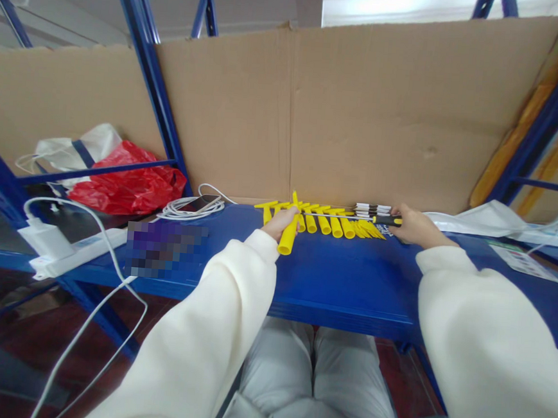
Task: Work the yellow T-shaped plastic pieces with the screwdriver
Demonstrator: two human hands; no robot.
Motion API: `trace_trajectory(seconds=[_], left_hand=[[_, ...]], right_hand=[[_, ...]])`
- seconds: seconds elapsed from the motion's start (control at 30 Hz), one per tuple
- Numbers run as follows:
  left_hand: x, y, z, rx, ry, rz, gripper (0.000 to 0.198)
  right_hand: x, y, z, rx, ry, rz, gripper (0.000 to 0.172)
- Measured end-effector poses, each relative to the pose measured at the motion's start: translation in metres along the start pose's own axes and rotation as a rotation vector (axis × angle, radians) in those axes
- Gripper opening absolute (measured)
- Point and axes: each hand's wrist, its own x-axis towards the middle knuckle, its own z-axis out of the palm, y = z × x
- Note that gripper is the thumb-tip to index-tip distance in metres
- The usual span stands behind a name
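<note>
My left hand [280, 221] is closed round a yellow plastic handle [289, 232], which it holds upright over the blue shelf [341, 278]. My right hand [415, 226] grips the black and yellow handle of a screwdriver [379, 219] whose thin metal shaft points left towards the handle in my left hand. Behind and between both hands lies a row of several more yellow handles [329, 222] on the shelf, with some black and white pieces [373, 209] at its far right end.
A cardboard sheet [364, 112] backs the shelf. A phone on coiled white cable [195, 205] lies left, beside a red plastic bag [129, 184] and a white bag [78, 148]. A white power strip with charger [56, 246] sits far left. White packaging [481, 220] lies right.
</note>
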Motion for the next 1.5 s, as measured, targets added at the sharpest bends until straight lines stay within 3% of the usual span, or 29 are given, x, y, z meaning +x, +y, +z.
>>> trace_trajectory(seconds=[0.27, 0.53, 0.7, 0.87, 1.13, 1.3, 1.5], left_hand=[[0.003, -0.002, 0.000, 0.004, 0.013, 0.023, 0.031], [-0.002, 0.001, 0.000, 0.017, 0.017, 0.029, 0.033], [0.001, -0.001, -0.001, -0.002, 0.020, 0.031, 0.035], [0.003, -0.001, -0.001, -0.023, 0.024, 0.027, 0.034], [-0.003, 0.003, 0.002, -0.014, 0.034, 0.014, 0.036], [-0.003, 0.003, 0.001, 0.014, 0.026, 0.026, 0.038], [-0.001, 0.000, 0.001, 0.019, 0.009, 0.038, 0.038]], right_hand=[[0.005, 0.006, 0.003, 0.015, 0.038, -0.089, 0.024], [-0.002, 0.001, -0.001, 0.016, 0.019, 0.039, 0.032], [0.002, 0.003, -0.003, 0.071, -0.038, -0.016, 0.030], [0.004, 0.006, -0.002, 0.050, 0.045, -0.121, 0.022], [-0.003, -0.003, -0.003, -0.014, 0.021, 0.094, 0.039], [0.002, 0.003, -0.001, 0.018, -0.047, -0.020, 0.032], [0.004, 0.009, 0.003, -0.015, 0.037, -0.092, 0.025]])
